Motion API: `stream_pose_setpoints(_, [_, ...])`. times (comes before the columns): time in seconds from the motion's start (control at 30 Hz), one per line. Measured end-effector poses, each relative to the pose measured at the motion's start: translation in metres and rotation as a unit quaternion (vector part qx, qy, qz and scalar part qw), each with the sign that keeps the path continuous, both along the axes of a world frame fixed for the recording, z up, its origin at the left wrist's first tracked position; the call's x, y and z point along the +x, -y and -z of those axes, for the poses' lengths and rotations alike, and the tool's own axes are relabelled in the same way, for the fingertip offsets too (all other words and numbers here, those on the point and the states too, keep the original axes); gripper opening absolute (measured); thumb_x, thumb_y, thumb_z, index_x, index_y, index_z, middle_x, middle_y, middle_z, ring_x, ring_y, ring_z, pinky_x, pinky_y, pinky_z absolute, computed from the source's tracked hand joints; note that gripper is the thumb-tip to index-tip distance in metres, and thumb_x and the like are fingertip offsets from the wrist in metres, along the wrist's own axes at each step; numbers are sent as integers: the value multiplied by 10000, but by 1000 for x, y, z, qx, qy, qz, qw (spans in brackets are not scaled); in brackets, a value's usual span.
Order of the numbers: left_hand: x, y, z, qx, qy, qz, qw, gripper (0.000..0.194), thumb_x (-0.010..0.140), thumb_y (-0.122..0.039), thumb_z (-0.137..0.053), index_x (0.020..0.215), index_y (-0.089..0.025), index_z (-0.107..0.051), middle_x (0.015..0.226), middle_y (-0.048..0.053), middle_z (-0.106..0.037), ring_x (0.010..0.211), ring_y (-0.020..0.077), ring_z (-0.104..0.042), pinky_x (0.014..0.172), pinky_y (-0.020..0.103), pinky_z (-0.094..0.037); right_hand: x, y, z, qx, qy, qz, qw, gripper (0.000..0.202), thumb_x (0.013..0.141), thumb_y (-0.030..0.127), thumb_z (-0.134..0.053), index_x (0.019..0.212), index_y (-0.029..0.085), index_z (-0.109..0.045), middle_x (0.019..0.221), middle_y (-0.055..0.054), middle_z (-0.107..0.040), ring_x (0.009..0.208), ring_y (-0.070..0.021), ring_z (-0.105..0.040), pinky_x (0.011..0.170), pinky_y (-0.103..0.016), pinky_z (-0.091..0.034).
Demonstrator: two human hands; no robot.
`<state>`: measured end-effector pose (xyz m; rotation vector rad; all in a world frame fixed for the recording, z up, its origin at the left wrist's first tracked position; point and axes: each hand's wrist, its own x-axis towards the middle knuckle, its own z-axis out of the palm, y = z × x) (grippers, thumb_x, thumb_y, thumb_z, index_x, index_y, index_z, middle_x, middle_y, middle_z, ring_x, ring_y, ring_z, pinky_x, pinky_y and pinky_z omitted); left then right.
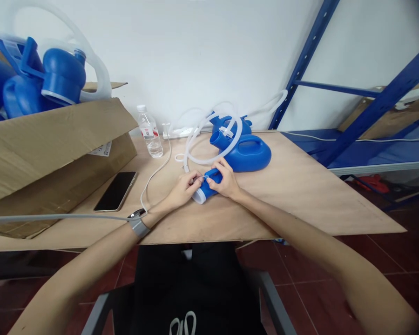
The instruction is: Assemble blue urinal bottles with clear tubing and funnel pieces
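Black trousers [199, 288] occupy the foreground, below the left hand [188, 188] and right hand [226, 180]. Both are nearly closed, fingertips pinching a thin pale strand [205, 176]. The blue container [206, 190] is between and beneath them; a blue bottle [253, 158] rests on the desk [300, 200] beyond the right hand.

Blue piece [208, 189] is being partly covered by the right hand [226, 180]; thin pale strip [206, 176] at its thumb is being recorded as too small to identify. Rear bottle [243, 125] is being partly hidden by the front bottle [252, 161]. Cardboard box [61, 132] (contents too) is being cut off at left.
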<state>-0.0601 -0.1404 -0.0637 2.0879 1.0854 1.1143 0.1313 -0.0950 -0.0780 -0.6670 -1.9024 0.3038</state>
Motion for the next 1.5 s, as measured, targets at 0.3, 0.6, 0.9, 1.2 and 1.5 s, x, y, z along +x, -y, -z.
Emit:
stream_pose_setpoints(0.3, [0, 1, -4, -57, 23, 13, 998, 304, 963, -432, -501, 840, -174, -605, 719, -21, -557, 634, 121, -484, 598, 240, -394, -1, 2, -2, -5, 4, 8, 1000, 230, 785, 401, -598, 772, 244, -430, 795, -7, -446, 716, -196, -484, 657, -346, -443])
stream_pose_setpoints(0.6, [4, 6, -9, -86, 34, 3, 996, 305, 947, -431, -483, 794, -182, -572, 724, -12, -554, 671, 139, -513, 625, 253, -427, 1, 3, -3, -1, 15, -14, 1000, 221, 795, 389, -611, 786, 242, -445, 792, -2, -455, 718, -196, -493, 653, -351, -439])
stream_pose_setpoints(0.9, [2, -3, 0, -113, 43, 12, 993, 291, 967, -453, -484, 852, -203, -578, 782, -9, -597, 741, 162, -545, 705, 282, -464, 10, 2, -6, -32, 50, 13, 998, 262, 834, 473, -631, 894, 235, -541, 949, -62, -549, 852, -228, -584, 784, -385, -542])
stream_pose_setpoints(1.2, [-29, -30, 6, 76, -143, -118, 980, 357, 908, -152, -426, 1166, -175, -673, 1115, 111, -644, 1039, 256, -619, 970, 422, -509, 19, -10, -6, -91, 68, 95, 989, 316, 896, 487, -663, 1101, 250, -619, 1155, -80, -567, 1054, -255, -650, 916, -384, -560])
stream_pose_setpoints(1.5, [-76, -65, 11, 159, -286, 8, 945, 321, 996, -224, -442, 1202, -237, -688, 1284, 127, -634, 1219, 280, -578, 1077, 463, -477, 16, -3, -6, -119, 106, 68, 985, 406, 959, 488, -596, 1297, 265, -568, 1312, -106, -469, 1195, -275, -608, 1059, -456, -518])
